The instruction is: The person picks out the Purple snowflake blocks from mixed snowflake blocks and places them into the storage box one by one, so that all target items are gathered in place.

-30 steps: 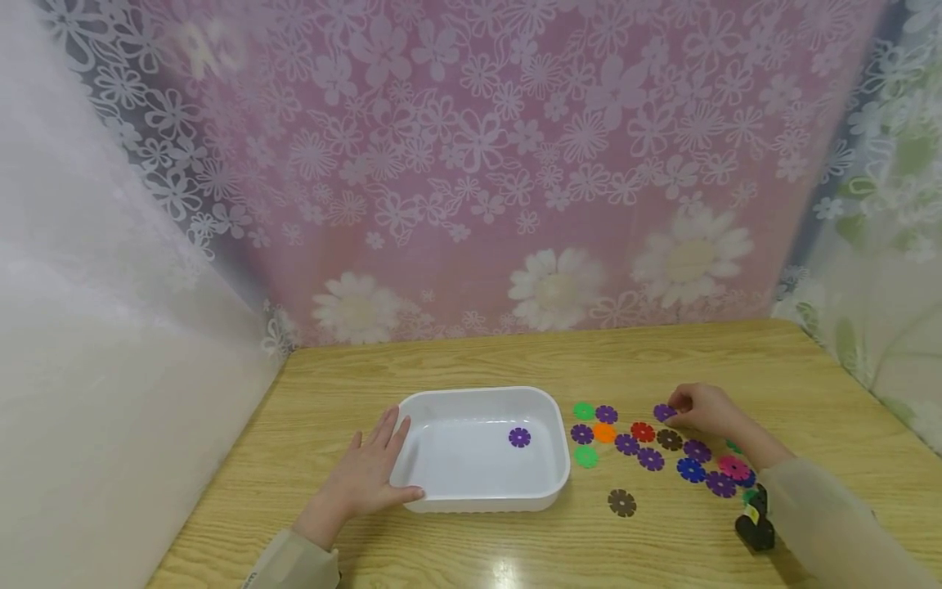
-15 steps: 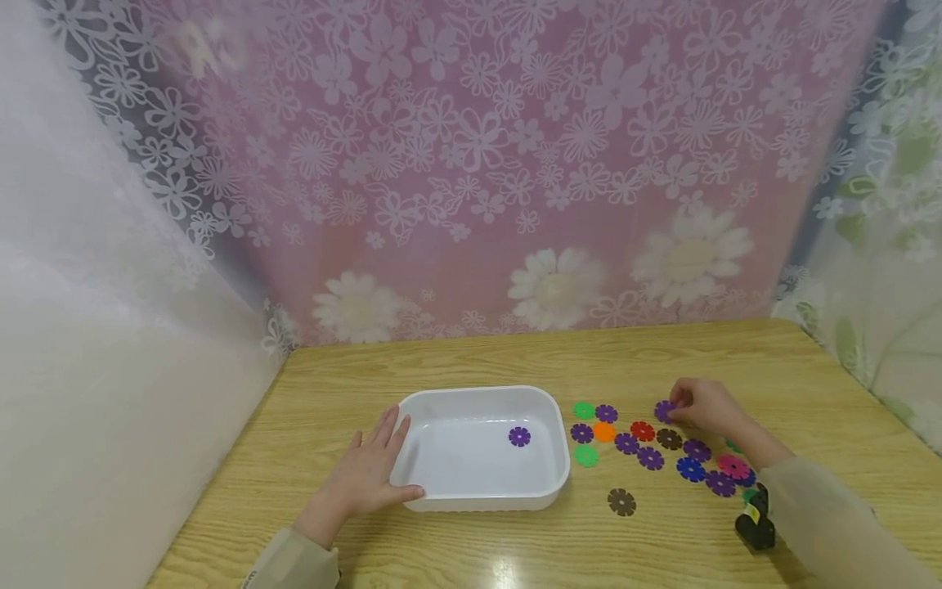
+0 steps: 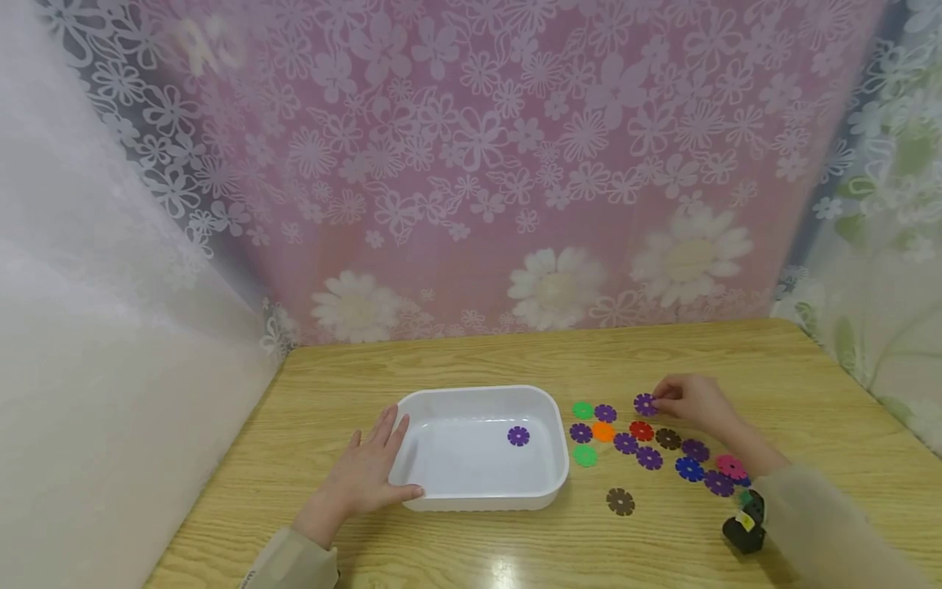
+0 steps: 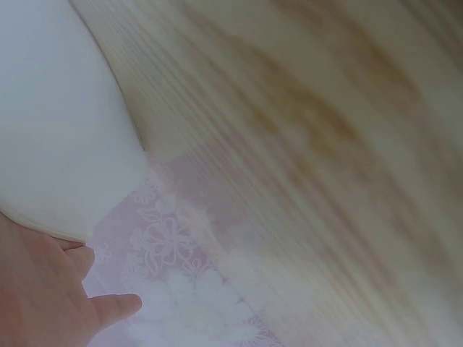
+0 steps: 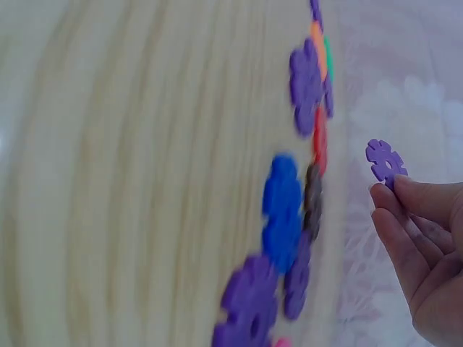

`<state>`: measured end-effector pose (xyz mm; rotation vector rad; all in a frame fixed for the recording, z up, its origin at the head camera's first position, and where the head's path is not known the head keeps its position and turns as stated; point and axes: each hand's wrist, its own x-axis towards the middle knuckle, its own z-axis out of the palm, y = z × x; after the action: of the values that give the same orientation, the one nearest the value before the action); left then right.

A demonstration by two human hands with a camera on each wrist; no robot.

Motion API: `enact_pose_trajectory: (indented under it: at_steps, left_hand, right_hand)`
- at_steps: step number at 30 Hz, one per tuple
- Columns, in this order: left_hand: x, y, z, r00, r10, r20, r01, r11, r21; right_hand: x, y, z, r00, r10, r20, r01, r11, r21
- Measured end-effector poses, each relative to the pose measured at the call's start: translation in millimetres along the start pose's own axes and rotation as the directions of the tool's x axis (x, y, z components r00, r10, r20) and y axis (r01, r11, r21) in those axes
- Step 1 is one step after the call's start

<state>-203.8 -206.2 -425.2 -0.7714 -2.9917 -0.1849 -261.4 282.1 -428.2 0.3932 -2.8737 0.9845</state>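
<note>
My right hand (image 3: 695,402) pinches 1 notched purple disc (image 3: 643,404), seemingly raised; left hand (image 3: 368,474), outstretched, touches tray (image 3: 486,502) at left edge.

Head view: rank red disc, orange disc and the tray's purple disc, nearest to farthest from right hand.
1. Red disc: lower left of right hand.
2. Orange disc: left of red.
3. Purple disc: farthest left, inside white tray.

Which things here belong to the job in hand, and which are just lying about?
In use, apparently:
purple notched disc, pinched by the right hand
white tray, touched by the left hand
purple disc inside the tray

Lying about, seemingly:
red disc, orange disc, pink disc
brown discs, blue discs, green discs
other purple discs, which may belong too
</note>
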Motion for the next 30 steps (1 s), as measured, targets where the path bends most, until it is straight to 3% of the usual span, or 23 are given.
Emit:
enact_pose_trajectory:
  at_steps: [15, 30]
  left_hand:
    - [-0.1, -2.4, 2.7, 1.0, 0.01, -0.014, -0.01, 1.0, 0.011]
    - [-0.1, -1.6, 1.1, 1.0, 0.02, -0.022, -0.02, 1.0, -0.009]
  right_hand:
    - [-9.1, -58.7, 12.8, 0.997, -0.072, -0.031, 0.075, 0.988, 0.136]
    - [-6.4, -109.7, 39.7, 0.984, -0.177, 0.02, 0.167, 0.955, 0.246]
